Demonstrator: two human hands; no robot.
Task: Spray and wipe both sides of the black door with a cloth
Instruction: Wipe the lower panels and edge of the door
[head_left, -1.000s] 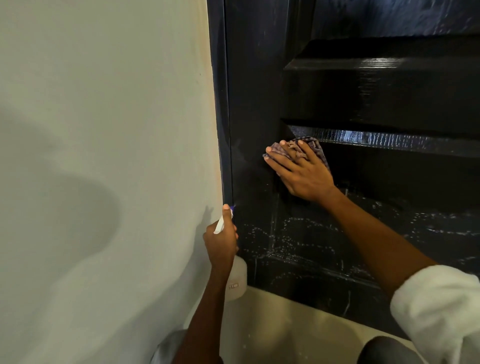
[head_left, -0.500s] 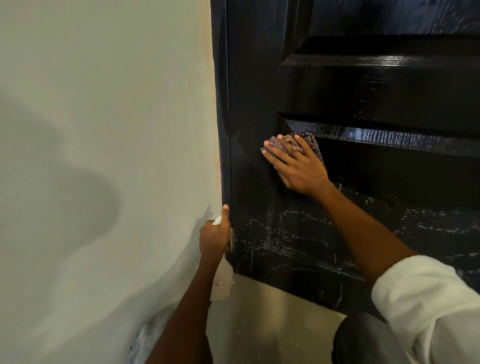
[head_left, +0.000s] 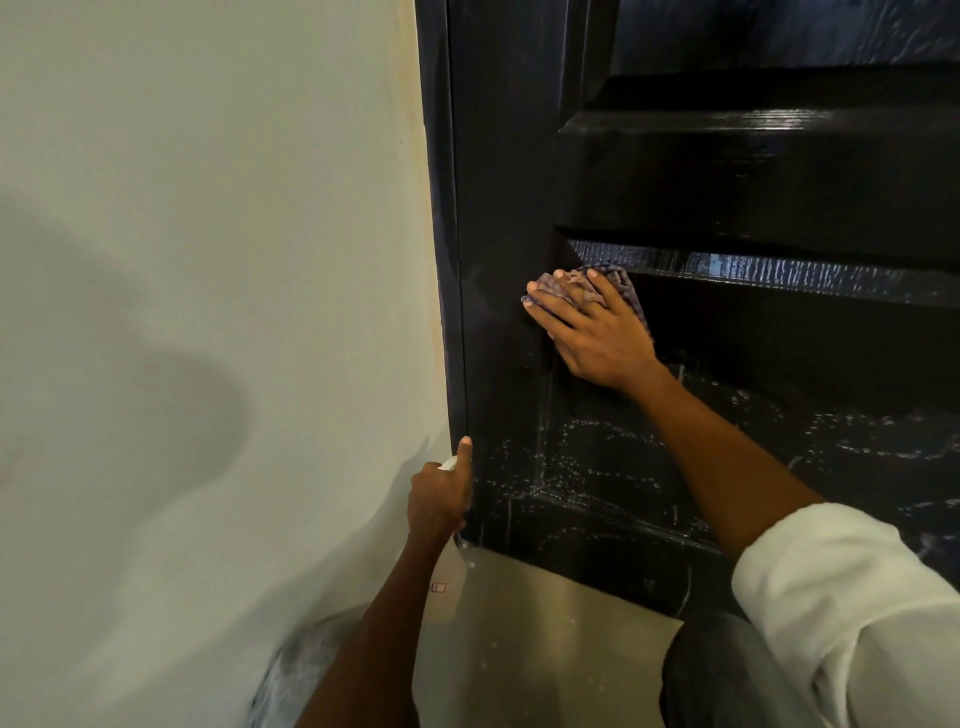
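Beside the pale wall (head_left: 208, 260), my right hand (head_left: 592, 332) presses the cloth (head_left: 621, 283) flat against the black door (head_left: 753, 171); my left hand (head_left: 439, 501) grips the spray bottle (head_left: 447, 587). I'd wipe downward through the droplets.

The door (head_left: 727, 182) is glossy black with raised horizontal panels, standing upright against a pale wall; its lower part is speckled with rows of white droplets. The cloth (head_left: 618, 283), a crumpled purplish checked rag, is pressed flat against the door just under a shiny panel ledge, near the door's left edge. The spray bottle (head_left: 447, 584) is translucent white, low at the door's bottom left corner, mostly hidden.
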